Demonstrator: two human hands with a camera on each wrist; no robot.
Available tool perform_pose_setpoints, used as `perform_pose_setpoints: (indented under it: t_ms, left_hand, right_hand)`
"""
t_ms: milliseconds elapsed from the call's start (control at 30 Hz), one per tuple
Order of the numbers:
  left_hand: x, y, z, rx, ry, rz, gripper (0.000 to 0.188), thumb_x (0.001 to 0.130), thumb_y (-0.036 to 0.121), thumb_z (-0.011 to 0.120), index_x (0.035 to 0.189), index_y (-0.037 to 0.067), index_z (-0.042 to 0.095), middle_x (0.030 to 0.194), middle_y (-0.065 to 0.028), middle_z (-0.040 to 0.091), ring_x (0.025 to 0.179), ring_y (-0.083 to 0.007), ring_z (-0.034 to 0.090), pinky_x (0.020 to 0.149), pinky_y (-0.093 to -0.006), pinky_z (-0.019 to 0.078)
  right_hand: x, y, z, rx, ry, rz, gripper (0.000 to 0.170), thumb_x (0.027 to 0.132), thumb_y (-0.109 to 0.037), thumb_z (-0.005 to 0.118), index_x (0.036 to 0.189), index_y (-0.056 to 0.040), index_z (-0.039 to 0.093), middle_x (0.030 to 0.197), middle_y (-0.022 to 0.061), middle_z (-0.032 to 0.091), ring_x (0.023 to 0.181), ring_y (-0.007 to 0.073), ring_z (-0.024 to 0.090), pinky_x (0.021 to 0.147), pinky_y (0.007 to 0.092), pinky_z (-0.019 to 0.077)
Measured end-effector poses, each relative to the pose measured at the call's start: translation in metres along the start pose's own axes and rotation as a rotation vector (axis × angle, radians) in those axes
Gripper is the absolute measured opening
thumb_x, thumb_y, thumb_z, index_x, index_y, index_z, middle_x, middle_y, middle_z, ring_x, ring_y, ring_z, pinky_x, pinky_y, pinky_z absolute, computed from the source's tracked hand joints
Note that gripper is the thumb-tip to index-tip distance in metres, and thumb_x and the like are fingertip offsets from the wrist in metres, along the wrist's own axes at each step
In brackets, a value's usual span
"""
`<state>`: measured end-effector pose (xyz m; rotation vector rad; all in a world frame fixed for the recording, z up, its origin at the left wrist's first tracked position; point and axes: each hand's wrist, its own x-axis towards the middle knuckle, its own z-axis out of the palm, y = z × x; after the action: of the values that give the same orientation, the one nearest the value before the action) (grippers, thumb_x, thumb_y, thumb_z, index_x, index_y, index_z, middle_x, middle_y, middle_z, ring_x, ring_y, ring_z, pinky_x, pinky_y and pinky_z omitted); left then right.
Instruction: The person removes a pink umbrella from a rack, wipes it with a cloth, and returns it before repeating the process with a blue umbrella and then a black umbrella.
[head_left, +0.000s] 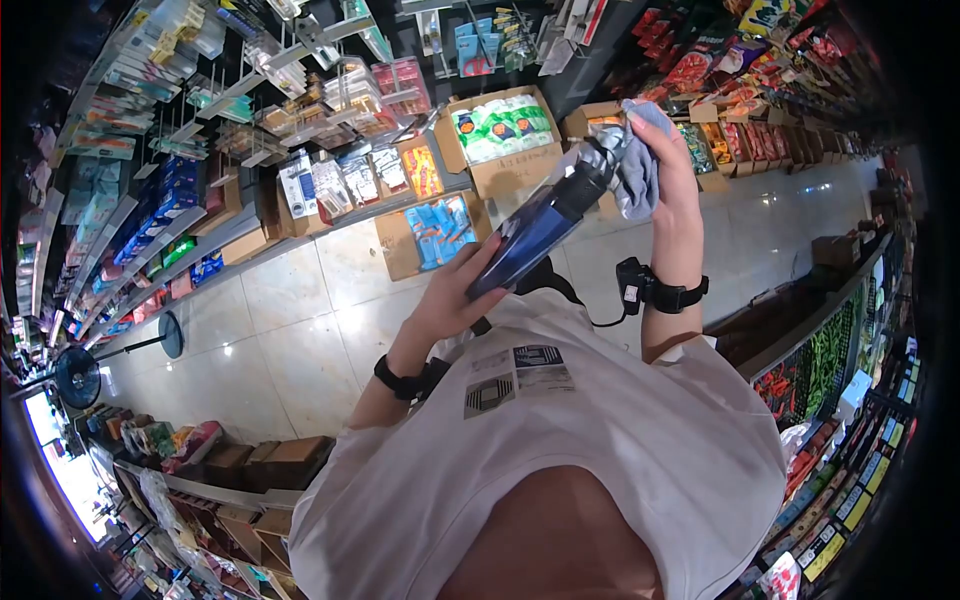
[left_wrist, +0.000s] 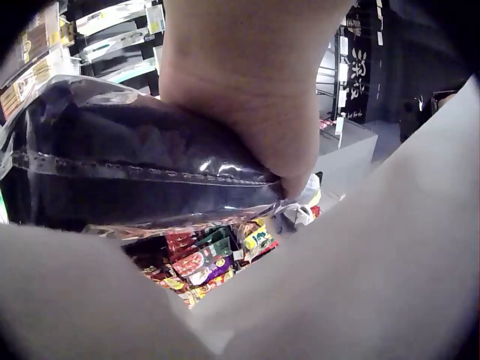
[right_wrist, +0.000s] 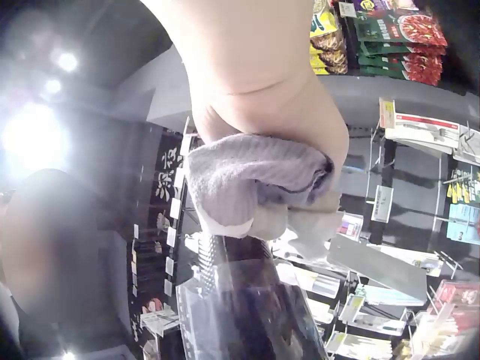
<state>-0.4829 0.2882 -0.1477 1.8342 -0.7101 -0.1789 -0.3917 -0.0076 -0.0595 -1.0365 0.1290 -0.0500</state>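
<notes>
And here's the left hand, clamped round the broad end of a dark blue bottle-shaped object, thumb on the near side, fingers on the far side. Look at the line of it: the long axis runs on a slant, out from the left hand, forward and across to the right, straight toward the other hand. The blue body sits right in the left hand's hold, and the narrower black end points away from that hand, toward the right one. Clear plastic wrap covers it, shining along a seam in the left wrist view.

Over at that far end, the right hand has its fingers curled on a grey cloth, bunched and hanging below the grip. The cloth sits right at the black end; in the right wrist view it overlaps the top of the ribbed dark neck. Whether those right fingers touch the neck beneath it, you cannot tell.

So the object lies between the two hands, held up in front of the white shirt. Beyond the left hand, a cardboard box of blue packets rests on the tiled floor; farther forward, between the hands, another carton holds green-and-white packs.
</notes>
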Motion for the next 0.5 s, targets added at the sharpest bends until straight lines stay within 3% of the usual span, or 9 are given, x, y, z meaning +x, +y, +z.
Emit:
perform_pose_setpoints:
  t_ms: [133, 267, 300, 400, 500]
  left_hand:
    - [-0.006, -0.001, -0.004, -0.041, 0.045, -0.081, 0.071, 0.084, 0.015, 0.067, 0.144, 0.000, 0.032, 0.124, -0.0225, 0.051, 0.111, -0.0363, 0.054, 0.096, -0.0371, 0.0416]
    - [-0.016, -0.018, -0.006, -0.231, 0.096, -0.149, 0.070, 0.087, 0.011, 0.061, 0.145, -0.005, 0.027, 0.139, -0.0224, 0.044, 0.128, -0.0319, 0.045, 0.106, -0.0367, 0.0324]
    - [-0.016, -0.019, -0.007, -0.294, 0.106, -0.181, 0.070, 0.087, 0.011, 0.060, 0.145, -0.006, 0.025, 0.142, -0.0222, 0.041, 0.130, -0.0308, 0.042, 0.107, -0.0364, 0.0305]
    - [-0.015, -0.017, -0.010, -0.384, 0.128, -0.202, 0.070, 0.088, 0.010, 0.057, 0.146, -0.007, 0.022, 0.144, -0.0222, 0.039, 0.132, -0.0288, 0.040, 0.109, -0.0362, 0.0287]
    - [-0.013, -0.017, -0.014, -0.371, 0.122, -0.190, 0.070, 0.088, 0.010, 0.057, 0.146, -0.007, 0.021, 0.144, -0.0225, 0.039, 0.132, -0.0281, 0.040, 0.108, -0.0359, 0.0287]
  right_hand:
    - [0.003, 0.002, -0.017, -0.031, 0.039, 0.063, 0.020, 0.088, -0.014, 0.065, 0.104, -0.0021, 0.063, 0.092, 0.0031, 0.065, 0.081, 0.0095, 0.062, 0.073, 0.0227, 0.0481]
    - [-0.011, 0.000, -0.012, -0.551, -0.179, 0.043, 0.016, 0.086, -0.016, 0.066, 0.096, -0.0038, 0.066, 0.092, 0.0018, 0.064, 0.087, 0.0079, 0.057, 0.081, 0.0238, 0.0436]
    - [-0.015, -0.003, -0.008, -0.678, -0.268, 0.093, 0.017, 0.085, -0.019, 0.064, 0.092, -0.0030, 0.066, 0.096, 0.0026, 0.063, 0.093, 0.0115, 0.055, 0.086, 0.0247, 0.0394]
    - [-0.017, 0.002, -0.002, -0.626, -0.385, 0.157, 0.015, 0.086, -0.015, 0.065, 0.093, -0.0021, 0.066, 0.096, 0.0032, 0.065, 0.094, 0.0106, 0.057, 0.088, 0.0258, 0.0413]
    - [-0.017, 0.008, 0.010, -0.407, -0.344, 0.300, 0.022, 0.090, -0.021, 0.062, 0.098, -0.0014, 0.067, 0.100, 0.0041, 0.065, 0.094, 0.0102, 0.058, 0.086, 0.0246, 0.0426]
